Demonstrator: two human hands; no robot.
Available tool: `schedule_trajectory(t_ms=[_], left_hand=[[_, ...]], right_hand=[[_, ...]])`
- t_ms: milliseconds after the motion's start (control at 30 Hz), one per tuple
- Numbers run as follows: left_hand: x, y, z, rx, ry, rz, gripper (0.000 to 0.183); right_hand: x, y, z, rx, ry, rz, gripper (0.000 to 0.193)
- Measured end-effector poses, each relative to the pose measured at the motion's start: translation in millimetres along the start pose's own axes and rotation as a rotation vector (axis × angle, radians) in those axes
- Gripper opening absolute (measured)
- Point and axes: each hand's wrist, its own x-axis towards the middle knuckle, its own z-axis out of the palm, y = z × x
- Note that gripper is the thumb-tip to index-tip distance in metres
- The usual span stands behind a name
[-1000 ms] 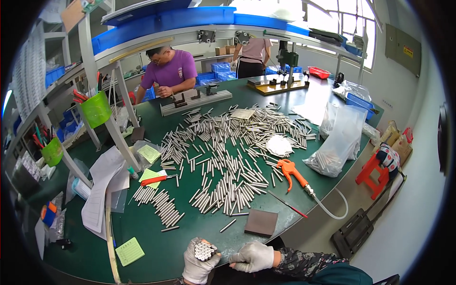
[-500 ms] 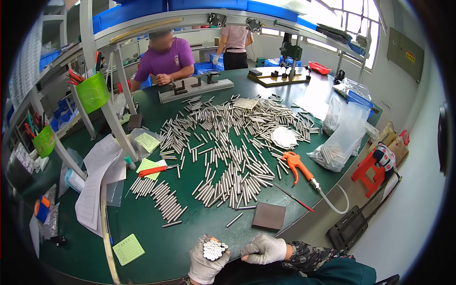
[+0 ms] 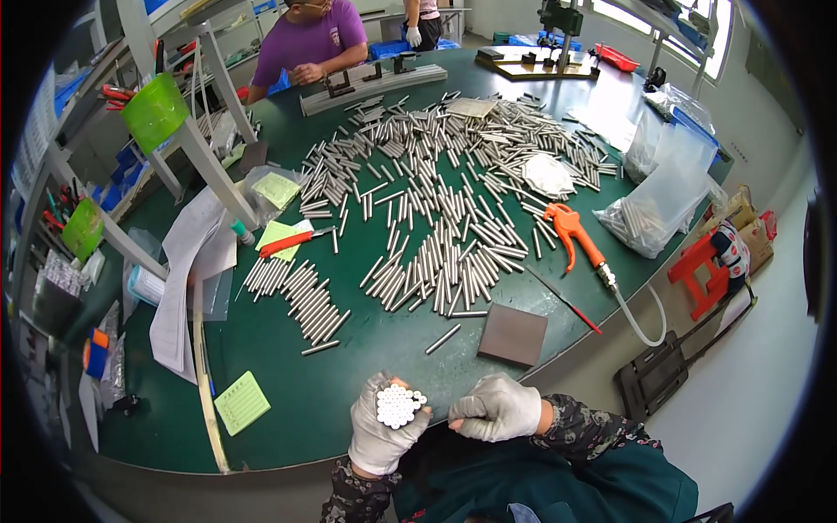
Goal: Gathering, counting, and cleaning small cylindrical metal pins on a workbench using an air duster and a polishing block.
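My left hand (image 3: 372,440), in a white glove, is wrapped round a bundle of steel pins (image 3: 398,407), whose pale round ends face up. Just to its right my right hand (image 3: 501,408), also gloved, is closed with its fingertips curled toward the bundle. What it pinches, if anything, is too small to make out. Beyond the hands, a large heap of loose steel pins (image 3: 445,261) spreads over the green table (image 3: 323,418). A neater row of pins (image 3: 316,312) lies to the left, and a single pin (image 3: 443,339) lies apart, nearer my hands.
A dark square block (image 3: 513,335) sits near the table edge, with a thin red-handled tool (image 3: 567,301) and an orange air gun (image 3: 575,235) beyond. A red-handled knife (image 3: 292,242), papers (image 3: 187,279) and a green note (image 3: 243,403) lie left. Across the table sits a person in purple (image 3: 309,42).
The view has tipped downward, so the table and both hands appear higher in the picture. My left hand keeps its hold on the pins; the right stays closed beside it.
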Motion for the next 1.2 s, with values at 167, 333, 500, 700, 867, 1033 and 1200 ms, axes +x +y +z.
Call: schedule_trajectory(t_ms=[167, 333, 500, 700, 867, 1033, 1200], left_hand=[[1.5, 0.5, -0.6, 0.005, 0.000, -0.004, 0.047], [-1.5, 4.5, 0.7, 0.009, 0.025, 0.008, 0.051], [-1.3, 4.6, 0.5, -0.094, 0.044, -0.012, 0.054], [4.2, 7.7, 0.3, -0.044, 0.060, -0.034, 0.060], [7.0, 12.4, 9.2, -0.172, 0.037, 0.009, 0.058], [3.0, 3.8, 4.3, -0.063, 0.020, 0.083, 0.053], [3.7, -0.7, 4.5, 0.062, 0.018, 0.083, 0.053]], right_hand=[[16.8, -10.6, -5.3, -0.291, 0.038, -0.005, 0.015], [30.3, -12.3, 7.5, -0.375, 0.178, 0.133, 0.015], [36.5, -12.7, 20.2, -0.547, 0.277, 0.222, 0.018], [29.8, -6.4, 18.3, -0.158, 0.401, 0.042, 0.024], [34.2, -15.7, 31.3, 0.158, 0.367, 0.149, 0.030], [27.2, -8.6, 35.5, 0.141, 0.356, 0.094, 0.031], [22.8, -1.9, 37.8, 0.101, 0.417, 0.070, 0.028]])
